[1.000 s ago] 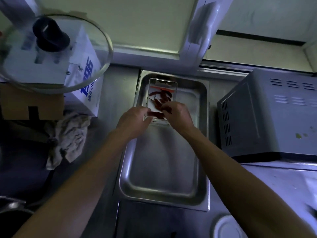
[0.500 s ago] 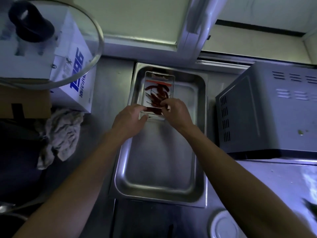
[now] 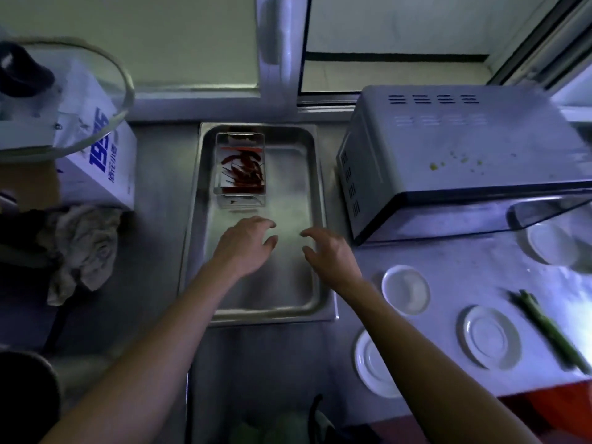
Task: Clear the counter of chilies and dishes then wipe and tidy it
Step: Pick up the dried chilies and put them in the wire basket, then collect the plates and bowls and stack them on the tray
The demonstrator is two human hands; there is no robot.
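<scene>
A clear plastic box point(image 3: 240, 200) holding several red chilies point(image 3: 245, 169) stands at the far end of a steel tray point(image 3: 315, 200). My left hand point(image 3: 245, 246) and my right hand point(image 3: 326, 251) hover over the tray's middle, fingers spread, holding nothing, a short way in front of the box. On the counter to the right lie three small white dishes: one point(image 3: 405, 290) nearest the tray, one point(image 3: 490, 336) further right, one point(image 3: 371, 363) partly behind my right forearm. A green chili point(image 3: 547, 326) lies at the right edge.
A grey microwave point(image 3: 448, 155) stands right of the tray, a glass bowl point(image 3: 554, 238) in front of it. At left are a crumpled cloth point(image 3: 80, 248), a white box with blue print point(image 3: 102, 165) and a glass lid point(image 3: 64, 97) above it.
Both hands have let go of the chili box and pulled back toward me, opening. The box stays in the tray. The view shifted right, showing the dishes and green chili.
</scene>
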